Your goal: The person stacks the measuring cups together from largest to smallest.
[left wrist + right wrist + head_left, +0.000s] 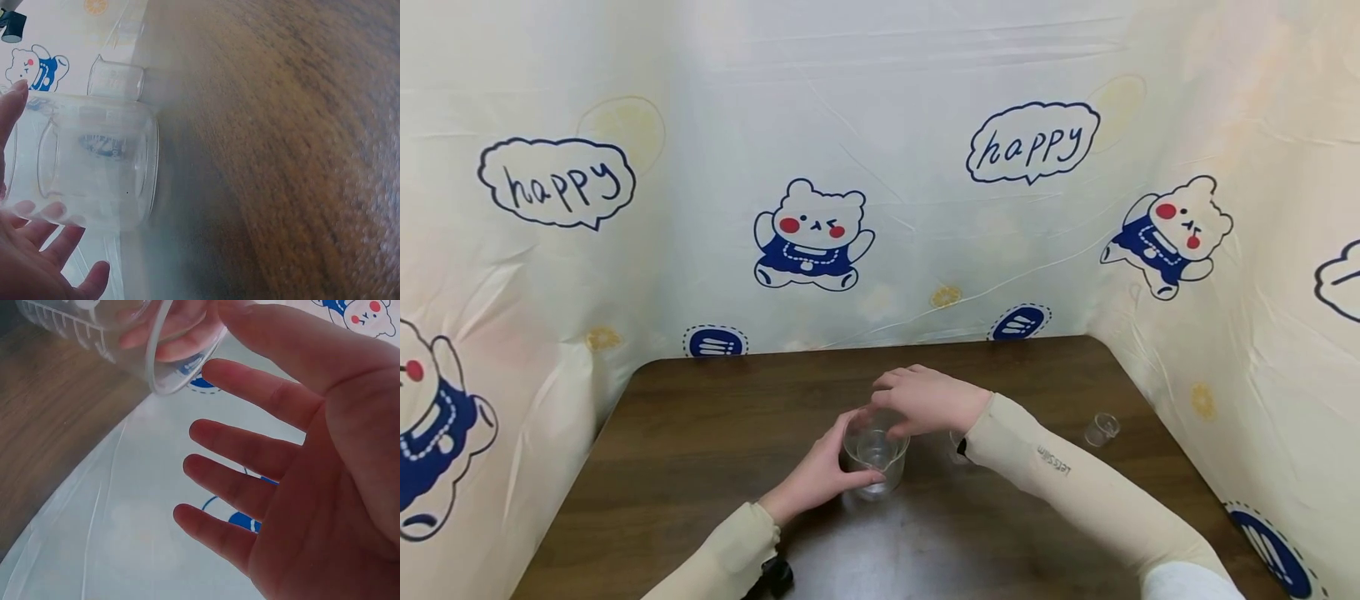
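Observation:
A large clear glass beaker (pixel 887 475) stands on the brown wooden table. My left hand (pixel 822 471) holds it from the left, thumb on the near side and fingers round the far side. Through its wall in the left wrist view, a smaller glass beaker (pixel 94 172) shows nested inside. My right hand (pixel 928 402) hovers over the big beaker's rim. In the right wrist view its fingers (pixel 240 440) are spread and fairly straight beside the beaker rim (pixel 164 387), holding nothing.
Another clear beaker (pixel 957 448) is mostly hidden behind my right wrist; a small one (pixel 1102 429) stands farther right. The table (pixel 715 442) is bounded at the back and sides by a printed curtain (pixel 917 250).

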A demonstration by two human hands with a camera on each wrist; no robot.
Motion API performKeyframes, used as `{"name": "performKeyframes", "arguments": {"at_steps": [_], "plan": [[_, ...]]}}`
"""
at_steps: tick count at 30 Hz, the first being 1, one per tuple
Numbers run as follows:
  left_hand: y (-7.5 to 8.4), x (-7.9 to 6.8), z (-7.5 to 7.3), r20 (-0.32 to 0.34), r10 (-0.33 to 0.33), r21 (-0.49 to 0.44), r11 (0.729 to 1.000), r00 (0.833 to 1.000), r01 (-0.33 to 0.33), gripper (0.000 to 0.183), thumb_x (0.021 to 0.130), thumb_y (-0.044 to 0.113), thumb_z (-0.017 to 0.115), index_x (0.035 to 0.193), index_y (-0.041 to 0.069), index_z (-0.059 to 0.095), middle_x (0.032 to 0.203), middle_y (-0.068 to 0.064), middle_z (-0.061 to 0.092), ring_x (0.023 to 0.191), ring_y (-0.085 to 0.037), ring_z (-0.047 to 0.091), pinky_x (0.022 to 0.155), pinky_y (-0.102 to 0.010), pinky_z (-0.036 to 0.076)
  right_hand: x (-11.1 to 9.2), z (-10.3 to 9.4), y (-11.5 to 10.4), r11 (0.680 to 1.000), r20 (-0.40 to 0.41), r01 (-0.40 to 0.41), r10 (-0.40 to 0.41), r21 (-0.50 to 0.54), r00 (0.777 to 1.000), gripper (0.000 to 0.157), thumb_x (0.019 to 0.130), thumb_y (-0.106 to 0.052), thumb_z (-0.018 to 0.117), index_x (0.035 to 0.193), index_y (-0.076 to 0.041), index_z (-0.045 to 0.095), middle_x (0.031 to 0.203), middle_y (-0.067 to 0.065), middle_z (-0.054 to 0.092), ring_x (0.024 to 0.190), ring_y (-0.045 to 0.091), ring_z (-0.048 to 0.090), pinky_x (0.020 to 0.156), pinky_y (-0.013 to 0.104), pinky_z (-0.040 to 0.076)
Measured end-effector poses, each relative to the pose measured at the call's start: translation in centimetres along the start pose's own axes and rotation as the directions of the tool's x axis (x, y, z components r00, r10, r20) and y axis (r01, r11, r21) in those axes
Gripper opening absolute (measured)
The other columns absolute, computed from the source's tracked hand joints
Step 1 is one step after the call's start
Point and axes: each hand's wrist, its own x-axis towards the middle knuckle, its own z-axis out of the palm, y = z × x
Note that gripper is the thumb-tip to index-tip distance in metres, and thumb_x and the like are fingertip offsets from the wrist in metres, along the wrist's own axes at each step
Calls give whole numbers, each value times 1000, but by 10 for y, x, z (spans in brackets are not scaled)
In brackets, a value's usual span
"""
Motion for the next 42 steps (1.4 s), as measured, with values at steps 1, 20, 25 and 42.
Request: {"name": "performKeyframes", "arguments": {"at_steps": [1, 20, 25, 42], "plan": [[0, 0, 0, 0, -4, 2, 1000, 1000, 4, 93, 83, 41, 89, 156, 21, 35, 155, -4, 49, 140, -25, 48, 112, -56, 40, -2, -1, 1, 1000, -5, 3, -3, 5, 1000, 41, 94, -38, 79, 131, -22, 72, 143, 7, 63, 135, 25, 56, 114, 48, 42], [-1, 1, 0, -8, -21, 8, 1000, 1000, 21, 95, 81, 37, 92, 156, 20, 37, 152, 0, 51, 137, -20, 51, 111, -51, 41, -39, 5, 24, 999, -122, 6, 0, 52, 993, 23, 103, -14, 65, 124, -14, 73, 129, 7, 69, 120, 27, 65, 103, 47, 51], [-1, 1, 0, -7, -23, 0, 1000, 1000, 23, 96, 81, 38, 91, 157, 20, 36, 153, -1, 50, 138, -21, 50, 112, -52, 40, -49, 13, 32, 997, -119, -10, 18, 70, 993, 24, 103, -9, 63, 125, -12, 72, 130, 9, 69, 119, 28, 65, 103, 48, 51], [-1, 0, 1, -14, -22, 12, 1000, 1000, 22, 96, 80, 43, 91, 156, 21, 37, 152, 0, 51, 137, -21, 51, 110, -52, 42, -81, 41, 52, 990, -65, -55, 64, 131, 996, 28, 97, -6, 71, 125, -11, 71, 129, 12, 68, 114, 31, 66, 98, 49, 54]]}}
